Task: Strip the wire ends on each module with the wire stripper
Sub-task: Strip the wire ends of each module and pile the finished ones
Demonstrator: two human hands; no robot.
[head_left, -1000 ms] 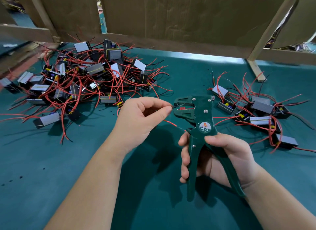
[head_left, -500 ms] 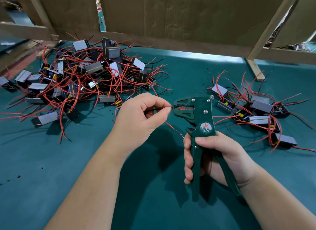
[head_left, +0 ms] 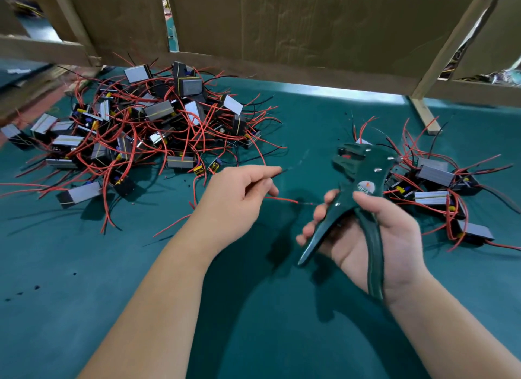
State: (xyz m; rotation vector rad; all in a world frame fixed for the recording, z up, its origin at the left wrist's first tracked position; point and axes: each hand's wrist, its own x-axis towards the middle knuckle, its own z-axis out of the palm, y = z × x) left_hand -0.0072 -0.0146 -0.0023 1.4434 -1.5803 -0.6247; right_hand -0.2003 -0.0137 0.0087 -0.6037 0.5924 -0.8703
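Note:
My right hand grips the dark green wire stripper, its handles spread apart and its jaws up and to the left. My left hand is closed around a module that stays hidden in the fist. A black wire sticks out from between thumb and forefinger, blurred, its tip well left of the stripper's jaws. A red wire with a bare end trails from under the hand toward my right fingers.
A large tangled heap of grey-and-black modules with red and black wires lies at the back left of the green table. A smaller group of modules lies at the right. Cardboard walls and wooden struts close off the back.
The black wire has come out of the stripper's jaws. My left hand moved left, away from the tool. The stripper's handles have spread apart and the tool tilted right.

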